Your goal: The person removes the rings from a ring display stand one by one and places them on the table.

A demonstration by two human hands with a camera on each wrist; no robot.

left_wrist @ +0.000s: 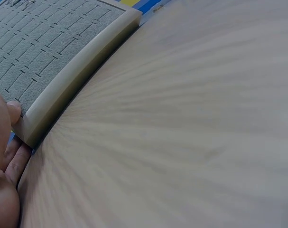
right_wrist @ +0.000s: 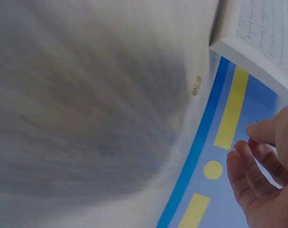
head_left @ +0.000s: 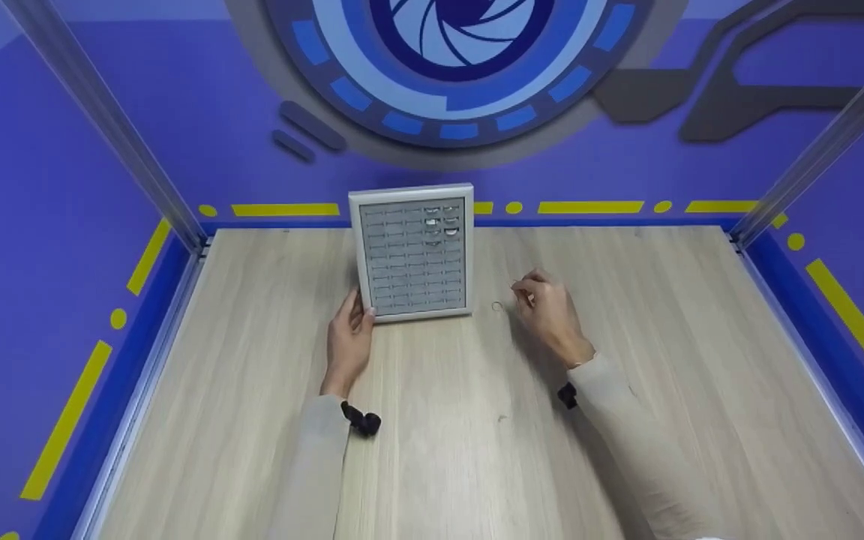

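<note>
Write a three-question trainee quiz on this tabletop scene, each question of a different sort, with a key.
1. True or false: the left hand touches the near left corner of the ring tray.
2. Multiple choice: where does the loose ring lie? A) in a tray slot B) on the wooden table between the tray and the right hand C) on the left hand
3. Fill in: the few slots that hold rings sit in the tray's far ______ corner.

Key: 1 true; 2 B; 3 right.
</note>
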